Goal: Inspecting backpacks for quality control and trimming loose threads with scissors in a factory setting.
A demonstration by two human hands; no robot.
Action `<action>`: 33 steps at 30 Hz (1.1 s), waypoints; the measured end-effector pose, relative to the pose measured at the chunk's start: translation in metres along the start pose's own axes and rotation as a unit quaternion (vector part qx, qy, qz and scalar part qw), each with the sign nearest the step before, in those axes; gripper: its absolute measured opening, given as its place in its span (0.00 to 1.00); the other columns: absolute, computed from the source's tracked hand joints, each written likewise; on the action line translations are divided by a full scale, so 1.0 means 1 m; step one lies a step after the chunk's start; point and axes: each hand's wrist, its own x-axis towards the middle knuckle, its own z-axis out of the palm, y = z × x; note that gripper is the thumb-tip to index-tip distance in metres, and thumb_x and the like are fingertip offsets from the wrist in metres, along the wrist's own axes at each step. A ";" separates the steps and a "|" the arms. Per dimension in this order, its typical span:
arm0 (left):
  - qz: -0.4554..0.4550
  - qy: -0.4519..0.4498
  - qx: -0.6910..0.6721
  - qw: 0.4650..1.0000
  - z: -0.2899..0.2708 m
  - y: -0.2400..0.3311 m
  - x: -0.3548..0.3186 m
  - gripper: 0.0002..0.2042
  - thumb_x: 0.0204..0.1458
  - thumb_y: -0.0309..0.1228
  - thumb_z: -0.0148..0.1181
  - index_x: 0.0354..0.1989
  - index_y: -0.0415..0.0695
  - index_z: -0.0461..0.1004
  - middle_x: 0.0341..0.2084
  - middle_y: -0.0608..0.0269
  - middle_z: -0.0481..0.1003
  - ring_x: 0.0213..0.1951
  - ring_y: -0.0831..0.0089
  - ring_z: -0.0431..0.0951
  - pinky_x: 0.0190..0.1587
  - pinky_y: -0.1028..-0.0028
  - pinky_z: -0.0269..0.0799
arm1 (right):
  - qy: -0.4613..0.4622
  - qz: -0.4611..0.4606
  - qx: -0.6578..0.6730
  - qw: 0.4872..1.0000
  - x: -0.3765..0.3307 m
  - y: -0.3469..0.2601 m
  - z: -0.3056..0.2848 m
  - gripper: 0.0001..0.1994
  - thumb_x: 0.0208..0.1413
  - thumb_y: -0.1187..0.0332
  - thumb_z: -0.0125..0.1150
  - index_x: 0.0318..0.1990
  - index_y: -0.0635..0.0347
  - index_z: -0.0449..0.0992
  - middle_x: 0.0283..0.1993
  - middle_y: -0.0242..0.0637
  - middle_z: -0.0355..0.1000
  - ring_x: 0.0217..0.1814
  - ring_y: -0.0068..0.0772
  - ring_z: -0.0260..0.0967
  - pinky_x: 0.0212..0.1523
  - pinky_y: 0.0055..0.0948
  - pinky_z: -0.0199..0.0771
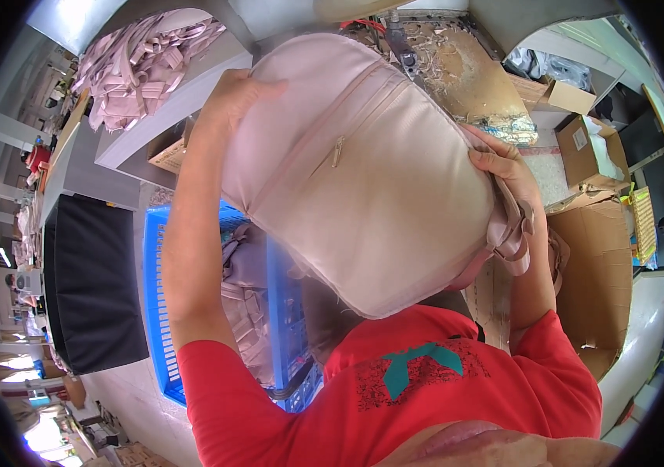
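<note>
I hold a pale pink backpack [363,179] up in front of my chest with both hands. Its front pocket with a diagonal zipper and a small metal pull [337,150] faces me. My left hand [232,95] grips the bag's upper left edge. My right hand [503,167] grips its right side, where the pink straps [512,233] hang down. The bag hides most of what is behind it.
A blue plastic crate [162,311] with more pink bags stands at my lower left. A pile of pink straps [145,62] lies on a grey table [184,97] at the upper left. Open cardboard boxes [600,265] stand at my right. A black cabinet [91,280] is at the left.
</note>
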 end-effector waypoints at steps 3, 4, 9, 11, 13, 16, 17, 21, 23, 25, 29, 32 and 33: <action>-0.024 -0.016 -0.003 1.000 -0.001 -0.001 -0.009 0.19 0.32 0.30 0.65 0.34 0.32 0.69 0.26 0.54 0.72 0.30 0.68 0.73 0.35 0.73 0.69 | -0.003 0.003 -0.018 1.000 -0.004 0.000 0.002 0.21 0.42 0.79 0.53 0.49 0.66 0.65 0.40 0.42 0.69 0.38 0.27 0.69 0.42 0.22 0.68; -0.018 0.003 0.000 1.000 -0.002 -0.005 -0.013 0.18 0.32 0.30 0.64 0.33 0.32 0.70 0.25 0.53 0.73 0.28 0.66 0.73 0.33 0.72 0.69 | -0.009 0.004 -0.029 1.000 -0.005 -0.001 0.003 0.21 0.42 0.79 0.53 0.48 0.65 0.65 0.40 0.42 0.69 0.38 0.27 0.68 0.42 0.21 0.68; 0.131 0.210 0.468 0.848 -0.005 -0.035 -0.072 0.29 0.32 0.32 0.64 0.46 0.36 0.63 0.38 0.46 0.68 0.41 0.55 0.68 0.44 0.66 0.62 | -0.114 -0.030 -0.109 0.987 -0.015 0.006 0.025 0.20 0.42 0.79 0.52 0.47 0.64 0.67 0.41 0.39 0.69 0.40 0.26 0.67 0.45 0.21 0.65; 0.250 0.227 0.517 0.787 0.006 -0.014 -0.131 0.35 0.32 0.32 0.64 0.52 0.39 0.56 0.48 0.47 0.61 0.50 0.55 0.60 0.50 0.67 0.56 | -0.265 -0.096 -0.239 0.929 -0.012 0.003 0.048 0.19 0.41 0.79 0.52 0.46 0.65 0.68 0.40 0.37 0.70 0.42 0.24 0.66 0.46 0.20 0.63; 0.321 0.170 0.460 0.810 0.012 -0.004 -0.163 0.37 0.31 0.31 0.64 0.54 0.39 0.55 0.51 0.48 0.58 0.53 0.55 0.57 0.52 0.66 0.54 | -0.399 -0.144 -0.315 0.849 -0.004 0.001 0.080 0.18 0.40 0.78 0.53 0.44 0.66 0.69 0.40 0.36 0.71 0.42 0.23 0.65 0.45 0.20 0.62; 0.320 -0.091 0.338 0.881 0.017 -0.007 -0.188 0.34 0.30 0.27 0.65 0.51 0.38 0.58 0.46 0.49 0.63 0.49 0.61 0.63 0.49 0.71 0.58 | -0.542 -0.189 -0.350 0.740 0.016 0.015 0.125 0.18 0.38 0.75 0.57 0.42 0.65 0.71 0.38 0.36 0.71 0.38 0.22 0.66 0.42 0.20 0.63; 0.197 -0.093 0.326 0.920 0.011 -0.011 -0.194 0.33 0.30 0.26 0.64 0.50 0.38 0.59 0.41 0.52 0.67 0.44 0.66 0.66 0.45 0.74 0.61 | -0.594 -0.218 -0.288 0.719 0.028 0.033 0.143 0.16 0.41 0.71 0.57 0.41 0.65 0.71 0.37 0.35 0.71 0.36 0.21 0.65 0.40 0.19 0.63; 0.087 -0.028 0.156 0.983 -0.030 -0.049 -0.225 0.23 0.31 0.25 0.63 0.42 0.36 0.67 0.26 0.63 0.73 0.26 0.79 0.70 0.30 0.81 0.64 | -0.445 -0.101 -0.296 0.839 0.045 0.052 0.188 0.15 0.48 0.61 0.51 0.38 0.62 0.73 0.36 0.36 0.71 0.35 0.22 0.65 0.41 0.18 0.62; 0.017 0.044 0.083 0.995 -0.054 -0.057 -0.246 0.18 0.33 0.26 0.62 0.37 0.36 0.70 0.26 0.62 0.74 0.24 0.80 0.71 0.28 0.81 0.64 | -0.385 -0.158 -0.116 0.902 0.095 0.074 0.167 0.17 0.50 0.56 0.48 0.36 0.60 0.74 0.33 0.38 0.72 0.32 0.25 0.66 0.39 0.19 0.64; 0.013 0.174 -0.007 0.985 -0.088 -0.086 -0.288 0.16 0.35 0.26 0.62 0.36 0.35 0.71 0.26 0.62 0.74 0.25 0.80 0.71 0.30 0.82 0.65 | -0.231 -0.157 -0.257 0.925 0.049 0.067 0.161 0.19 0.52 0.58 0.46 0.44 0.64 0.68 0.38 0.38 0.69 0.45 0.27 0.64 0.44 0.22 0.63; 0.091 0.321 -0.183 0.925 -0.110 -0.114 -0.330 0.18 0.37 0.28 0.62 0.37 0.33 0.69 0.30 0.58 0.74 0.30 0.73 0.73 0.38 0.78 0.67 | -0.397 -0.026 -0.250 0.883 -0.001 0.138 0.092 0.34 0.47 0.45 0.46 0.56 0.62 0.53 0.49 0.40 0.63 0.52 0.30 0.59 0.48 0.30 0.59; 0.129 0.366 -0.269 0.882 -0.102 -0.134 -0.321 0.22 0.37 0.29 0.61 0.42 0.34 0.66 0.36 0.55 0.71 0.37 0.67 0.72 0.43 0.71 0.66 | -0.449 0.117 -0.155 0.872 -0.039 0.169 0.077 0.40 0.41 0.50 0.56 0.58 0.60 0.47 0.52 0.39 0.58 0.54 0.29 0.55 0.52 0.30 0.55; 0.127 0.396 -0.324 0.849 -0.091 -0.141 -0.312 0.24 0.37 0.29 0.61 0.44 0.35 0.64 0.38 0.54 0.70 0.38 0.65 0.71 0.44 0.69 0.66 | -0.458 0.133 -0.128 0.870 -0.049 0.163 0.094 0.38 0.41 0.58 0.58 0.58 0.60 0.47 0.52 0.37 0.58 0.54 0.26 0.54 0.51 0.28 0.55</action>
